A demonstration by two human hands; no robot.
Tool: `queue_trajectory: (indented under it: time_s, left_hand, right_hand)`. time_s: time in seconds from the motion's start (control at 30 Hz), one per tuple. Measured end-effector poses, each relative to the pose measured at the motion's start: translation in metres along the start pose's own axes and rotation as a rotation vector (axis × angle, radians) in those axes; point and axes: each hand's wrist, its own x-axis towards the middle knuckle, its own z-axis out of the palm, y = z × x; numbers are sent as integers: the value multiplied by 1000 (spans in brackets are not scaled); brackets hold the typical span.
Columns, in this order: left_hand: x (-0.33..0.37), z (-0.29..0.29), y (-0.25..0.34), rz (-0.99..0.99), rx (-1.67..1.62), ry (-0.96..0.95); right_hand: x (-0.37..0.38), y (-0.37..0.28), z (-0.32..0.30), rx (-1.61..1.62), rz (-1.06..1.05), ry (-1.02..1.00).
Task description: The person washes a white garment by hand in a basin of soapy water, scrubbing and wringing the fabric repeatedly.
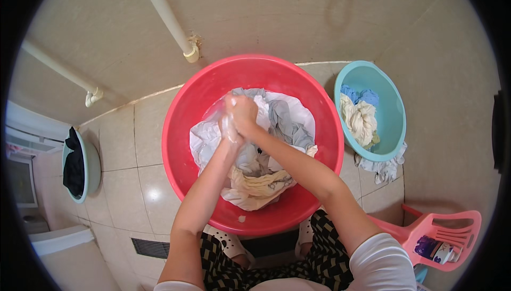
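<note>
Both hands meet above the wet clothes (290, 118) in a large red basin (183, 131). My left hand (228, 126) is streaked with white suds around the wrist, and its fingers are hidden. Pressed up against it, my right hand (244, 111) is closed with the fingers curled; what lies inside it, if anything, does not show. White, grey and pale yellow cloth (255, 187) fills the basin below, the yellow piece bunched toward the near side.
At right stands a light blue basin (394, 115) with cream and blue cloth, and a white cloth (386, 169) beside it. A pink chair (468, 232) holds a purple-and-white package (434, 249). A pale basin (93, 168) with dark cloth (73, 168) is at left; a floor drain grate (150, 247) lies nearer.
</note>
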Motion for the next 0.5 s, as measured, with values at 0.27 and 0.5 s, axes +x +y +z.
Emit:
queue_trajectory:
  time_s: [0.27, 0.5]
  left_hand:
    - [32, -47, 28, 70, -200, -609]
    - [19, -47, 19, 4, -91, -247]
  right_hand:
    - [-59, -32, -3, 15, -330, 11]
    - [-16, -30, -2, -134, -310, 40]
